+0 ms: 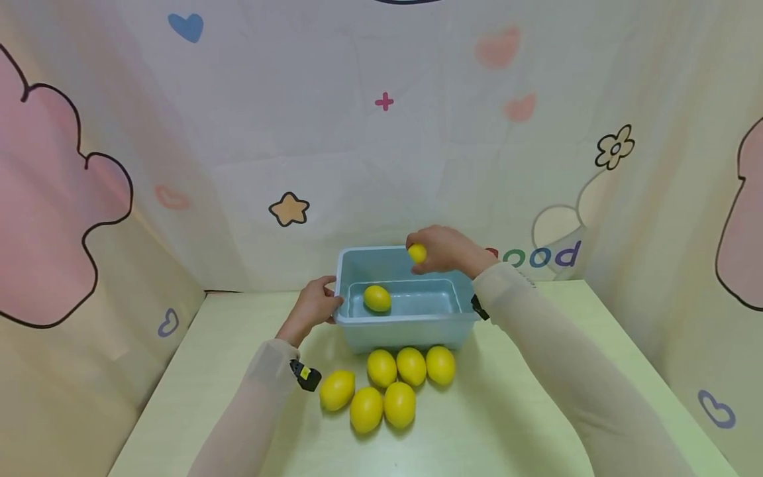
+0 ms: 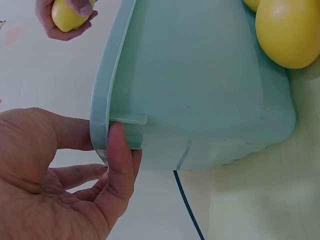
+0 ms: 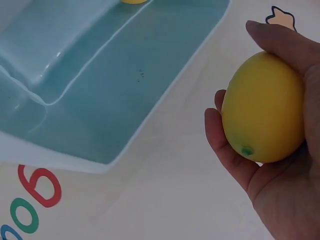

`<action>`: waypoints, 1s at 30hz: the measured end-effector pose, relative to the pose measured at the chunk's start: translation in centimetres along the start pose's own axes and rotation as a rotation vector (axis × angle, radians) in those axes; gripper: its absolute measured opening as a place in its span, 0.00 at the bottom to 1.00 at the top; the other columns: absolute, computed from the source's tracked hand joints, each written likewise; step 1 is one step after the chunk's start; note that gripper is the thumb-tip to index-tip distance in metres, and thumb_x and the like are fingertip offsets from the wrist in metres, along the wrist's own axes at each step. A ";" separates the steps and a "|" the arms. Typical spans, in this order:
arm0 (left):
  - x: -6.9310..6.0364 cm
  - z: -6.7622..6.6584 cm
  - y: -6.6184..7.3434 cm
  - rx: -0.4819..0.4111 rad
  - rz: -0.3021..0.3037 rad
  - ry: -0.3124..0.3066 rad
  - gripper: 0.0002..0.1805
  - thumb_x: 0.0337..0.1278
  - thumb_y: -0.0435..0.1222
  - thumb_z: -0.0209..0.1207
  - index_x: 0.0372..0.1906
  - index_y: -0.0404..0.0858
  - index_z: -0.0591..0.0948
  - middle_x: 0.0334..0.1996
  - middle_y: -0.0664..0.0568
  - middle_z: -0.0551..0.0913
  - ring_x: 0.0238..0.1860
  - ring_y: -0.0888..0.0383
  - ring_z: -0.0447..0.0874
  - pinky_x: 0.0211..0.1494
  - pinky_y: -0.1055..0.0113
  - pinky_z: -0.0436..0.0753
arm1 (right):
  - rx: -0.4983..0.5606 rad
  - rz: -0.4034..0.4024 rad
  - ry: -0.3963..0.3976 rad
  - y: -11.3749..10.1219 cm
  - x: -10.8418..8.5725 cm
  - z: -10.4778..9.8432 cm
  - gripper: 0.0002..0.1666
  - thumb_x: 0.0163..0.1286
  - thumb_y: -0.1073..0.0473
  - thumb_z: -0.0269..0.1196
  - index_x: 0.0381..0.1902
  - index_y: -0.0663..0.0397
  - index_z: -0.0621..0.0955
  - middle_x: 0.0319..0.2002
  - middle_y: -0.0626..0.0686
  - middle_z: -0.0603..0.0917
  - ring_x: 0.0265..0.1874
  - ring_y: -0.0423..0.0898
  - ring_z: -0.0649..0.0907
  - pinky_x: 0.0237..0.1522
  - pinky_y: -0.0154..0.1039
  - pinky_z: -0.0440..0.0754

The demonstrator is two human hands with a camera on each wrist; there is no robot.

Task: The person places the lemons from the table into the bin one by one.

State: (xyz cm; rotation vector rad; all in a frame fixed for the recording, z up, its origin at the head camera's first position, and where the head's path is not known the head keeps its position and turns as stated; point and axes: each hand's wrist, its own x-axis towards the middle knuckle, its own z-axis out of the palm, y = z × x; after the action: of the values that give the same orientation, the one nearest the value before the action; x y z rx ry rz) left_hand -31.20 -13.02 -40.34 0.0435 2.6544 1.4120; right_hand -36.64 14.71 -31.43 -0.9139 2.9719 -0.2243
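Observation:
A light blue plastic bin point(image 1: 405, 319) stands on the table, with one yellow lemon point(image 1: 377, 299) lying inside at its left. My left hand point(image 1: 312, 305) grips the bin's left rim; in the left wrist view the thumb and fingers point(image 2: 120, 170) pinch the edge from both sides. Above the back right part of the bin, my right hand point(image 1: 444, 250) holds another lemon point(image 3: 265, 107), its fingers curled round it. The right wrist view shows a small green tip on that lemon. Several more lemons point(image 1: 400, 405) lie in front of the bin.
The pale green table point(image 1: 507, 397) extends to both sides of the bin. A printed curtain point(image 1: 334, 132) with hearts, a star and coloured letters hangs close behind the bin, and more curtain hangs at the left and right.

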 end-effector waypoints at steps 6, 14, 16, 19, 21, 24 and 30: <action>0.0 0.1 0.0 -0.003 0.002 0.003 0.33 0.63 0.33 0.57 0.73 0.35 0.63 0.48 0.36 0.79 0.35 0.51 0.84 0.31 0.66 0.88 | 0.028 0.051 -0.040 0.6 0.6 1.0 0.25 0.58 0.49 0.71 0.53 0.46 0.80 0.47 0.50 0.84 0.46 0.51 0.78 0.52 0.46 0.80; 0.2 0.2 -0.1 0.005 0.001 0.011 0.32 0.64 0.34 0.57 0.72 0.37 0.64 0.47 0.37 0.79 0.35 0.52 0.83 0.31 0.66 0.88 | 0.048 0.101 -0.082 1.6 1.1 2.0 0.23 0.59 0.48 0.70 0.51 0.46 0.81 0.44 0.50 0.83 0.45 0.50 0.77 0.47 0.42 0.80; 0.2 0.2 -0.1 0.009 0.001 0.012 0.32 0.63 0.34 0.58 0.72 0.37 0.64 0.46 0.37 0.79 0.34 0.52 0.83 0.30 0.66 0.87 | 0.055 0.105 -0.087 1.7 1.1 2.2 0.23 0.59 0.48 0.71 0.51 0.46 0.81 0.43 0.50 0.83 0.44 0.50 0.77 0.47 0.42 0.80; 0.2 0.2 -0.1 0.011 0.003 0.014 0.32 0.63 0.34 0.57 0.72 0.37 0.65 0.46 0.38 0.79 0.34 0.52 0.83 0.30 0.66 0.88 | 0.065 0.104 -0.090 1.7 1.3 2.4 0.24 0.58 0.48 0.71 0.51 0.47 0.81 0.44 0.50 0.83 0.44 0.50 0.77 0.47 0.42 0.80; 0.1 0.1 -0.1 0.010 0.003 0.016 0.32 0.63 0.34 0.57 0.72 0.37 0.65 0.46 0.37 0.79 0.34 0.52 0.83 0.30 0.66 0.88 | 0.074 0.105 -0.095 1.5 1.3 2.4 0.24 0.58 0.48 0.72 0.52 0.46 0.81 0.44 0.50 0.82 0.44 0.50 0.77 0.47 0.42 0.80; 0.1 0.1 -0.1 0.009 0.002 0.014 0.32 0.64 0.34 0.57 0.72 0.36 0.65 0.46 0.37 0.79 0.34 0.52 0.83 0.31 0.66 0.88 | 0.082 0.103 -0.108 1.3 1.4 2.5 0.25 0.58 0.49 0.72 0.53 0.47 0.81 0.46 0.51 0.82 0.45 0.51 0.77 0.49 0.43 0.80; 0.2 0.2 -0.2 0.001 -0.004 0.010 0.32 0.63 0.34 0.58 0.72 0.37 0.64 0.47 0.37 0.79 0.34 0.52 0.84 0.31 0.66 0.88 | 0.080 0.083 -0.143 0.8 1.6 2.5 0.29 0.61 0.49 0.69 0.59 0.47 0.77 0.60 0.55 0.80 0.57 0.54 0.77 0.63 0.50 0.77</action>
State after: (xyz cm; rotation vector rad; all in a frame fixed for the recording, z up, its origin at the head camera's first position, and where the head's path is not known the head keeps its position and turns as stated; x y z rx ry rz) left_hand -31.37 -12.95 -40.66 0.0315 2.6614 1.4136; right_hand -38.23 14.10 -34.01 -0.7625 2.8389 -0.2617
